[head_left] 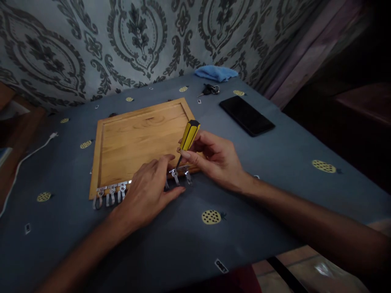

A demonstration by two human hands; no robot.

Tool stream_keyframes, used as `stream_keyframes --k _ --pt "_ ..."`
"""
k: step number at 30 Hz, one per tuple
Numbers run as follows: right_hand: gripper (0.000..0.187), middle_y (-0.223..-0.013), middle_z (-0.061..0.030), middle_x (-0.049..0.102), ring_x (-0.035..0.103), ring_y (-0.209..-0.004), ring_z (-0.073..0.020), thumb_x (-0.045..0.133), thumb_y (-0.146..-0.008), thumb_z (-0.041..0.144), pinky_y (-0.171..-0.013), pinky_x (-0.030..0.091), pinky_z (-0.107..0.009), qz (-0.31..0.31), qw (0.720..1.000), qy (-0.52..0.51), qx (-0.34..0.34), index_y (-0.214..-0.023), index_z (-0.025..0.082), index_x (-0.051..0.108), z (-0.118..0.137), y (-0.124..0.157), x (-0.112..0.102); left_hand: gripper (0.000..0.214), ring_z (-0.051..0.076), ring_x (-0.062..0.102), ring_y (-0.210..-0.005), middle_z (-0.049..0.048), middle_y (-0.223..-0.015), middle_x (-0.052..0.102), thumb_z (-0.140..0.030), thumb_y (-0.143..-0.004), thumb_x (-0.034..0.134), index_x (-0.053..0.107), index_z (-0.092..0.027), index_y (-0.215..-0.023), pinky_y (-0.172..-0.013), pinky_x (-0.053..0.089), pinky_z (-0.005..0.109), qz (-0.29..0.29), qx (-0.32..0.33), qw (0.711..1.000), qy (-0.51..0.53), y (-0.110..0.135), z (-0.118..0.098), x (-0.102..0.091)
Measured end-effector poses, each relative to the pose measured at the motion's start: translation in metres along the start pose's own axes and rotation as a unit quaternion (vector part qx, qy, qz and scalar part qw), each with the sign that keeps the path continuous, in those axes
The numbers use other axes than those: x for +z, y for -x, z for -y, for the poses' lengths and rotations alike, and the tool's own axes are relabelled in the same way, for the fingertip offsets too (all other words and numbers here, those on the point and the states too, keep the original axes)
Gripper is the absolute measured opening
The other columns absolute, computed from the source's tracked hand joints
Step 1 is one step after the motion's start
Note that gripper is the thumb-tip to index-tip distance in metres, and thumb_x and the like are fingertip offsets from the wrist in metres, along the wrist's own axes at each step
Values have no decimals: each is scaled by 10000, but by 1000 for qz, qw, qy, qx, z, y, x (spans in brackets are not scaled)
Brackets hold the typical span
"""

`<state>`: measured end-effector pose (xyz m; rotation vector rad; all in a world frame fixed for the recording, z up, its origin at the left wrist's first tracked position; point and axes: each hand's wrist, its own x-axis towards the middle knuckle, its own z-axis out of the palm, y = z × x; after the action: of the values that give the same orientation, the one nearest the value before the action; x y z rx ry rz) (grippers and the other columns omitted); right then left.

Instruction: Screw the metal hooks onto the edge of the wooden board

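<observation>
My right hand [216, 160] is closed around a screwdriver [190, 134] with a yellow and black handle, which stands tilted. Its shaft points down at a metal hook rail [102, 191] along the near edge of a framed wooden board [140, 142]. The tip meets the rail at or beside a hook [174, 175]; a screw head cannot be made out there. Across the middle of the rail lies my left hand [149, 191], its fingers over the board and its thumb in front of the hooks. That hand hides part of the rail.
A black phone [247, 115] lies to the right of the board. Behind it are keys [210, 90] and a folded blue cloth [216, 73]. The grey tablecloth [262, 203] has pineapple prints. A white cable [24, 160] runs along the left, and a patterned curtain [137, 36] hangs behind.
</observation>
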<state>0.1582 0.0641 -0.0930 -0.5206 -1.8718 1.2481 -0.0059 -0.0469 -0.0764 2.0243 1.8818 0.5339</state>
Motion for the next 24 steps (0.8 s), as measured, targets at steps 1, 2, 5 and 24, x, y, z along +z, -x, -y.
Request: stream_keyframes --k 1,2,5,24 --pt "331 -795 5 622 585 -710 -131 701 -901 515 -650 496 -278 -2 1000 3 -4 -868 204 591 -1 0 0 563 330 672 -1105 129 -1171 700 -305 -828 763 449 -199 -1283 -914 551 527 -2 1 1000 1 0 0 1" --pt "334 -796 5 621 582 -711 -131 701 -901 517 -652 492 -277 -2 1000 6 -7 -861 204 590 -2 0 1 563 325 673 -1102 124 -1167 701 -299 -824 766 450 -203 -1280 -912 552 519 -4 3 1000 4 0 1 1" --pt "356 -797 4 613 569 -711 -129 703 -895 528 -654 485 -277 1 1000 10 -9 -837 200 578 -3 -1 1 563 320 676 -1095 117 -1160 702 -289 -818 767 451 -210 -1277 -907 553 509 -7 3 1000 7 0 2 2" --pt "402 -772 23 598 629 -671 -134 756 -840 553 -611 552 -287 18 996 -72 57 -933 229 537 4 0 13 527 320 689 -1047 92 -1104 712 -283 -815 778 432 -214 -1206 -846 560 483 -5 0 999 41 0 3 2"
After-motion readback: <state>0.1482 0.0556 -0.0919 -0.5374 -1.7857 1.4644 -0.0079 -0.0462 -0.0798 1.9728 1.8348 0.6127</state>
